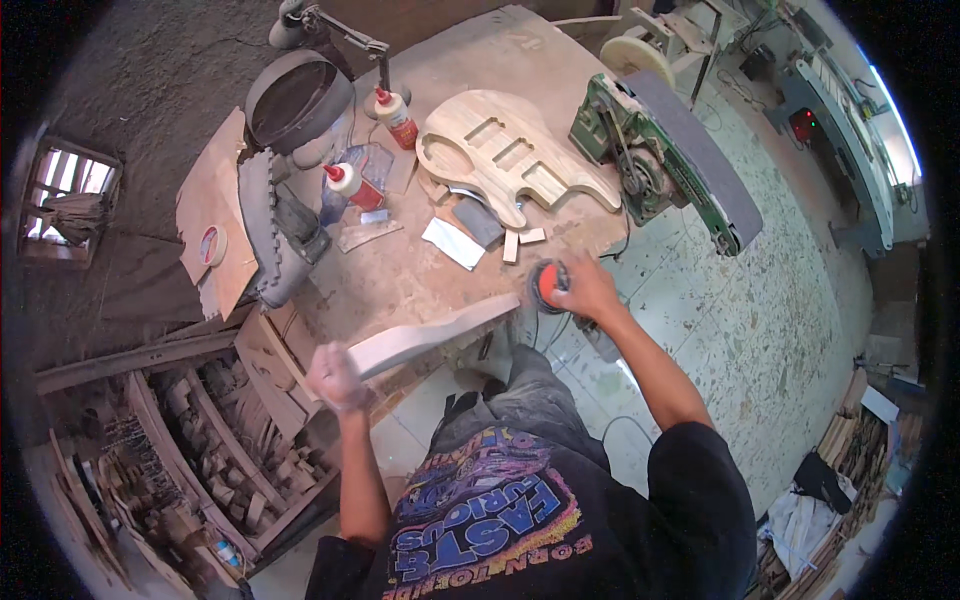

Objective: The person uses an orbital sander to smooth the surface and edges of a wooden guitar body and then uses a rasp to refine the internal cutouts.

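My left hand (338, 378), slightly blurred, is closed around the near-left end of a long, pale, gently curved wooden piece (430, 333). The piece slants up to the right along the front edge of the wooden workbench (400, 270). At its far end, my right hand (588, 288) grips a red-orange sander (549, 285) with a dark round pad. The pad stands on edge close to the tip of the wood; whether they touch, I cannot tell. Further back lies a wooden guitar body (505, 150) with routed cavities.
Two glue bottles with red caps (395, 118) stand left of the guitar body, near sandpaper sheets (455, 243) and small wood blocks (511, 246). A green belt sander (650, 150) sits at the bench's right edge. Racks of wood offcuts (220, 450) fill the lower left.
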The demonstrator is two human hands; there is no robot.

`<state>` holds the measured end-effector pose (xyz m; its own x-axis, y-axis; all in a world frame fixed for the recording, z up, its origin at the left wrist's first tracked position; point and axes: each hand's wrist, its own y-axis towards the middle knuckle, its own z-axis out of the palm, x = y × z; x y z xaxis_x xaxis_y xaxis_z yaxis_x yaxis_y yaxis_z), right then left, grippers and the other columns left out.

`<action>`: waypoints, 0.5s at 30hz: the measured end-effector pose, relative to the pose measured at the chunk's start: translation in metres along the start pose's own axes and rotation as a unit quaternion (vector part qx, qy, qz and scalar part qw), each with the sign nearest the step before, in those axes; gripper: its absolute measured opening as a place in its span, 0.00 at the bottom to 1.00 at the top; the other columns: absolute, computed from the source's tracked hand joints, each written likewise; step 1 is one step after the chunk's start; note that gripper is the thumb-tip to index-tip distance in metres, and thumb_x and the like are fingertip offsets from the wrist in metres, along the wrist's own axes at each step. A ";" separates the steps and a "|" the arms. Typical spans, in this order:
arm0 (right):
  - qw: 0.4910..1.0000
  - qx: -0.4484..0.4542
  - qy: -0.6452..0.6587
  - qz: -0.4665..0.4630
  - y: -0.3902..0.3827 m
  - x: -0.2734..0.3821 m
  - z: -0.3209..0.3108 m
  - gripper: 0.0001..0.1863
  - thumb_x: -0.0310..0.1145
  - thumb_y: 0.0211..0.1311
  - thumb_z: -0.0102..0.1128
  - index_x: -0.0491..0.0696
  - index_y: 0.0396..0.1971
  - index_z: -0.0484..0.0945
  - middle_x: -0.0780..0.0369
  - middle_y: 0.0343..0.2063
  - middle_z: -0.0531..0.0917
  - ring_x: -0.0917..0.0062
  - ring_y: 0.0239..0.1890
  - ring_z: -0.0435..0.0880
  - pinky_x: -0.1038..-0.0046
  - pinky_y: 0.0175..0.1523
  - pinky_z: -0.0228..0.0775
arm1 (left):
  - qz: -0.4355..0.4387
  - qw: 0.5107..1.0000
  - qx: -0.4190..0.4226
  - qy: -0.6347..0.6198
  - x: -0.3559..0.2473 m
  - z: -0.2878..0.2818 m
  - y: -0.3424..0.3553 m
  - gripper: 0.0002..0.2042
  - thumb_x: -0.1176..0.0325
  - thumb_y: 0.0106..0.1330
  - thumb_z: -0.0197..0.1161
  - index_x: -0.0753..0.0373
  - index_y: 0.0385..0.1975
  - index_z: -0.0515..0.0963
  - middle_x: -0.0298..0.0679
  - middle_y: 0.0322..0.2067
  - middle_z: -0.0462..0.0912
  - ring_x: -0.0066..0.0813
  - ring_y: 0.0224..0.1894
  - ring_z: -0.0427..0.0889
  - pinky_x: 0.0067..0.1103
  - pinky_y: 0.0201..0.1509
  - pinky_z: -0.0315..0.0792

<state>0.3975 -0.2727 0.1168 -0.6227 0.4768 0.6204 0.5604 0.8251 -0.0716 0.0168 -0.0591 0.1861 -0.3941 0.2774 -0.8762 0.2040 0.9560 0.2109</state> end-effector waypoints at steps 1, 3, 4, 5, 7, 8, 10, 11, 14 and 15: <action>1.000 -0.004 -0.009 0.002 -0.005 0.005 -0.017 0.30 0.39 0.42 0.72 0.45 0.49 0.76 0.50 0.47 0.79 0.49 0.53 0.79 0.55 0.56 0.74 | 0.106 0.994 0.008 -0.034 0.029 -0.021 0.005 0.23 0.52 0.75 0.50 0.64 0.23 0.75 0.35 0.22 0.75 0.24 0.26 0.71 0.23 0.31 0.64; 0.999 -0.027 -0.005 0.022 -0.019 0.006 -0.043 0.29 0.36 0.42 0.71 0.45 0.48 0.76 0.51 0.46 0.78 0.51 0.51 0.79 0.56 0.56 0.73 | 0.051 0.997 -0.039 -0.040 0.038 -0.039 0.009 0.27 0.48 0.75 0.46 0.65 0.23 0.75 0.36 0.23 0.76 0.26 0.26 0.73 0.25 0.32 0.65; 0.998 -0.046 0.010 0.036 -0.025 0.005 -0.053 0.28 0.35 0.42 0.71 0.45 0.47 0.76 0.51 0.45 0.78 0.52 0.49 0.79 0.58 0.56 0.73 | 0.023 0.997 -0.064 -0.041 0.041 -0.048 0.009 0.28 0.46 0.75 0.44 0.65 0.23 0.75 0.37 0.23 0.77 0.26 0.26 0.73 0.25 0.32 0.66; 0.996 -0.065 0.025 0.048 -0.029 0.002 -0.060 0.27 0.33 0.42 0.71 0.45 0.46 0.76 0.52 0.44 0.78 0.53 0.48 0.79 0.59 0.56 0.72 | 0.001 0.995 -0.083 -0.061 0.048 -0.058 0.009 0.29 0.43 0.74 0.45 0.65 0.24 0.75 0.37 0.23 0.77 0.27 0.26 0.74 0.26 0.32 0.67; 0.996 -0.065 0.004 0.054 -0.034 -0.020 -0.065 0.28 0.34 0.44 0.71 0.45 0.50 0.76 0.50 0.47 0.78 0.52 0.51 0.78 0.58 0.58 0.72 | -0.039 0.986 -0.129 -0.095 0.074 -0.082 0.007 0.31 0.39 0.72 0.48 0.66 0.25 0.76 0.38 0.23 0.79 0.27 0.27 0.76 0.26 0.33 0.69; 0.996 -0.063 -0.006 0.056 -0.034 -0.026 -0.064 0.29 0.34 0.45 0.71 0.45 0.51 0.76 0.50 0.48 0.78 0.52 0.52 0.78 0.58 0.58 0.72 | -0.008 0.990 -0.103 -0.097 0.095 -0.100 0.003 0.29 0.41 0.68 0.53 0.67 0.28 0.77 0.40 0.26 0.80 0.29 0.29 0.77 0.27 0.35 0.71; 0.996 -0.073 0.009 0.048 -0.033 -0.019 -0.069 0.27 0.32 0.44 0.71 0.45 0.48 0.76 0.51 0.45 0.78 0.52 0.50 0.78 0.59 0.57 0.72 | 0.049 0.993 -0.051 -0.099 0.136 -0.132 -0.010 0.28 0.44 0.60 0.64 0.70 0.35 0.80 0.45 0.32 0.84 0.33 0.32 0.81 0.28 0.39 0.75; 0.996 -0.081 0.011 0.048 -0.035 -0.018 -0.072 0.26 0.31 0.44 0.71 0.44 0.47 0.75 0.51 0.43 0.78 0.53 0.49 0.78 0.59 0.57 0.72 | 0.070 0.997 -0.038 -0.008 0.124 -0.130 -0.013 0.28 0.44 0.57 0.67 0.69 0.38 0.81 0.46 0.33 0.85 0.35 0.33 0.82 0.29 0.41 0.76; 0.996 -0.077 -0.011 0.051 -0.034 -0.021 -0.072 0.26 0.30 0.44 0.70 0.44 0.47 0.75 0.51 0.44 0.78 0.53 0.49 0.78 0.59 0.57 0.72 | 0.113 0.972 0.021 0.203 0.035 -0.116 -0.008 0.31 0.50 0.49 0.76 0.67 0.47 0.82 0.46 0.38 0.86 0.38 0.38 0.85 0.31 0.46 0.78; 0.996 -0.086 -0.021 0.023 -0.033 -0.022 -0.069 0.25 0.30 0.44 0.70 0.45 0.47 0.75 0.52 0.42 0.78 0.54 0.48 0.78 0.59 0.57 0.72 | 0.116 0.965 0.052 0.228 0.017 -0.116 -0.008 0.30 0.54 0.47 0.78 0.65 0.50 0.82 0.46 0.40 0.86 0.39 0.41 0.86 0.31 0.47 0.79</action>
<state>0.4303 -0.3313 0.1594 -0.6145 0.5289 0.5854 0.6725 0.7391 0.0383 -0.0952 -0.0513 0.2194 -0.6754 0.5189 -0.5240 0.4142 0.8548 0.3126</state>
